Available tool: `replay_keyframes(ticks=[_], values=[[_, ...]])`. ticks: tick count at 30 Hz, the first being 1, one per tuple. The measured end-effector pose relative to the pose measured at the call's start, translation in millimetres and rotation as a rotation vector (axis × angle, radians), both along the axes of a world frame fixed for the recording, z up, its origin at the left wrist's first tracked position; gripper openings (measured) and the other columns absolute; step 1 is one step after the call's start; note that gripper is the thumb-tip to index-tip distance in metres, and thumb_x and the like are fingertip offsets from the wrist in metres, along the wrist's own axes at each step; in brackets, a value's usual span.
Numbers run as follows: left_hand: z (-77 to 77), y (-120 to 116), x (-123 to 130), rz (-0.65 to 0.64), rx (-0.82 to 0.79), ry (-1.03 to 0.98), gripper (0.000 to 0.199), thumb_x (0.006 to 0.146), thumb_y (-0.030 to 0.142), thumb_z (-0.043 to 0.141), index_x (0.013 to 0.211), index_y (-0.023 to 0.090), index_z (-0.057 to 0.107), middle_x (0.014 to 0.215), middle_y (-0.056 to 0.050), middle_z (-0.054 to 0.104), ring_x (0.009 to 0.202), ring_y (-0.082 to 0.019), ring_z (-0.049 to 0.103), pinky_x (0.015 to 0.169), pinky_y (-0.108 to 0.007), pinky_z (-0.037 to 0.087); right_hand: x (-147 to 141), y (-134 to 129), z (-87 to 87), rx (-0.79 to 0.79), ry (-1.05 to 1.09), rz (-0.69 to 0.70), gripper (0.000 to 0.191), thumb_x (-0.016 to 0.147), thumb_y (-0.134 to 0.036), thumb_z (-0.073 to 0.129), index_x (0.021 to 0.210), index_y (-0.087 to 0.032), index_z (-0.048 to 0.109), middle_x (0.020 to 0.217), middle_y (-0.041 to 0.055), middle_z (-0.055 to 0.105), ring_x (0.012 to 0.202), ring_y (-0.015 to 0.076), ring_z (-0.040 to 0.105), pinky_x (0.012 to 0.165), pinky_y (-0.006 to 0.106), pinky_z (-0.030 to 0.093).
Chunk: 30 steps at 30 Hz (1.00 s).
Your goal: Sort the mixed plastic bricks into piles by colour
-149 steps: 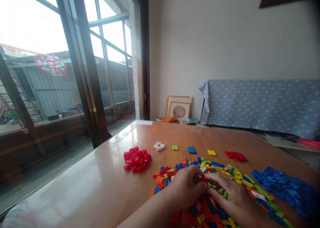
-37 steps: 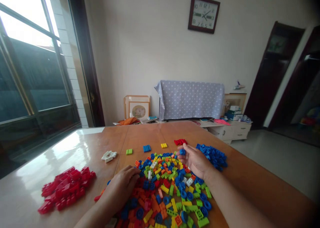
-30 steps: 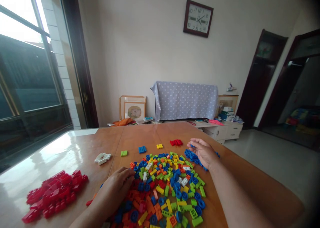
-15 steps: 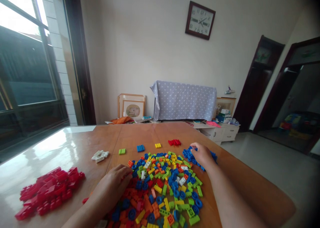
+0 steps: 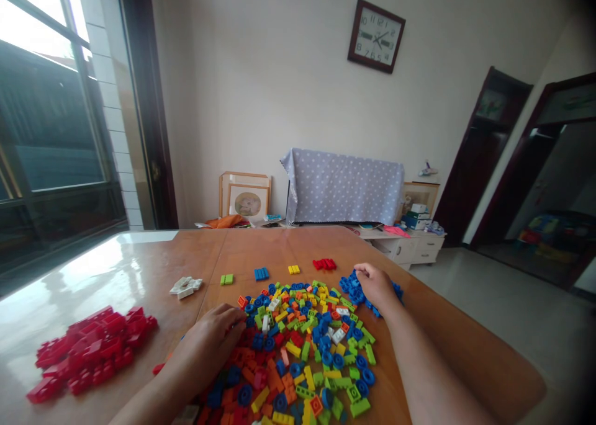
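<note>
My left hand rests at the left edge of a large mixed pile of toy building bricks, its fingers curled down toward red bricks; whatever lies under the fingertips is hidden. Over at the right, my right hand is on a smaller heap of blue bricks. Its thumb and fingers are drawn together, and I cannot make out what is between them. Beyond the pile sit small groups of green bricks, blue bricks, yellow bricks and red bricks.
On the wooden table, a big heap of red bricks lies at the left. Several white bricks sit behind it. A low white cabinet and a cloth-draped object stand past the far edge.
My right hand's thumb and fingers have come closer together over the blue heap. My left hand has hardly moved. The camera view has shifted slightly.
</note>
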<state>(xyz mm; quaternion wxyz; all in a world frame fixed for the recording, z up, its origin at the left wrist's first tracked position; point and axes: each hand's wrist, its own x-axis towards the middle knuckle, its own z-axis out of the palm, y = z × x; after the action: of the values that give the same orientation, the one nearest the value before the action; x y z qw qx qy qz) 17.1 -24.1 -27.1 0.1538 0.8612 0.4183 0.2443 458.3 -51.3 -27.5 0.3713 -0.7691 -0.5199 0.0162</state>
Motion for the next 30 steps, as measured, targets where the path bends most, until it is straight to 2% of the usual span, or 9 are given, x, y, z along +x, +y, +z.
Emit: replay_keyframes(ticks=[4, 8, 11, 14, 19, 24, 30], values=[[5.4, -3.6, 0.0, 0.001, -0.011, 0.006, 0.034, 0.097, 0.045, 0.043, 0.108, 0.027, 0.070, 0.109, -0.005, 0.067, 0.097, -0.021, 0.064, 0.085, -0.031, 0.048, -5.4, -3.2, 6.4, 0.007, 0.021, -0.028, 0.029, 0.092, -0.034, 0.046, 0.108, -0.022, 0.067, 0.106, 0.0060, 0.075, 0.098, 0.0198, 0.069, 0.082, 0.026, 0.051], [11.2, -7.5, 1.3, 0.005, -0.017, 0.011, 0.034, 0.096, 0.044, 0.043, 0.107, 0.028, 0.071, 0.108, -0.005, 0.068, 0.096, -0.021, 0.065, 0.084, -0.029, 0.049, -12.1, -6.8, 11.3, -0.074, 0.043, -0.001, 0.028, 0.092, -0.034, 0.044, 0.100, -0.022, 0.068, 0.086, 0.0043, 0.076, 0.074, 0.0168, 0.069, 0.065, 0.023, 0.048], [8.6, -6.1, 1.5, 0.009, -0.008, 0.013, 0.034, 0.097, 0.045, 0.043, 0.107, 0.028, 0.071, 0.108, -0.005, 0.068, 0.097, -0.021, 0.065, 0.085, -0.029, 0.049, -18.1, -9.4, 12.7, -0.161, 0.043, 0.040, 0.024, 0.091, -0.031, 0.046, 0.092, -0.021, 0.068, 0.074, 0.0025, 0.074, 0.060, 0.0138, 0.066, 0.056, 0.021, 0.043], [3.1, -2.9, 0.7, 0.008, 0.001, 0.010, 0.034, 0.097, 0.046, 0.043, 0.108, 0.028, 0.070, 0.110, -0.005, 0.067, 0.099, -0.021, 0.064, 0.087, -0.030, 0.048, -24.3, -10.7, 12.3, -0.247, 0.043, 0.075, 0.023, 0.090, -0.027, 0.046, 0.087, -0.020, 0.067, 0.070, 0.0015, 0.073, 0.054, 0.0115, 0.063, 0.052, 0.019, 0.040], [3.7, -3.5, 0.4, 0.001, -0.009, 0.016, 0.034, 0.097, 0.046, 0.043, 0.108, 0.028, 0.070, 0.110, -0.005, 0.067, 0.099, -0.021, 0.064, 0.087, -0.030, 0.048, -29.3, -12.3, 14.9, -0.336, 0.005, 0.086, 0.024, 0.089, -0.026, 0.047, 0.086, -0.019, 0.069, 0.072, 0.0015, 0.074, 0.056, 0.0108, 0.062, 0.054, 0.019, 0.038], [10.3, -6.5, 2.0, 0.008, -0.025, 0.011, 0.032, 0.096, 0.045, 0.045, 0.106, 0.028, 0.070, 0.110, -0.004, 0.068, 0.100, -0.021, 0.064, 0.087, -0.030, 0.047, -26.4, -17.8, 24.3, -0.367, -0.071, 0.033, 0.023, 0.087, -0.025, 0.051, 0.072, -0.018, 0.068, 0.073, 0.0054, 0.074, 0.062, 0.0144, 0.061, 0.058, 0.023, 0.036], [7.4, -4.9, 1.7, 0.002, -0.023, 0.000, 0.033, 0.096, 0.046, 0.045, 0.106, 0.027, 0.070, 0.110, -0.005, 0.068, 0.098, -0.021, 0.065, 0.085, -0.030, 0.048, -33.3, -22.5, 29.6, -0.400, -0.133, 0.026, 0.027, 0.087, -0.025, 0.048, 0.070, -0.020, 0.068, 0.069, 0.0049, 0.072, 0.060, 0.0152, 0.058, 0.055, 0.025, 0.031]])
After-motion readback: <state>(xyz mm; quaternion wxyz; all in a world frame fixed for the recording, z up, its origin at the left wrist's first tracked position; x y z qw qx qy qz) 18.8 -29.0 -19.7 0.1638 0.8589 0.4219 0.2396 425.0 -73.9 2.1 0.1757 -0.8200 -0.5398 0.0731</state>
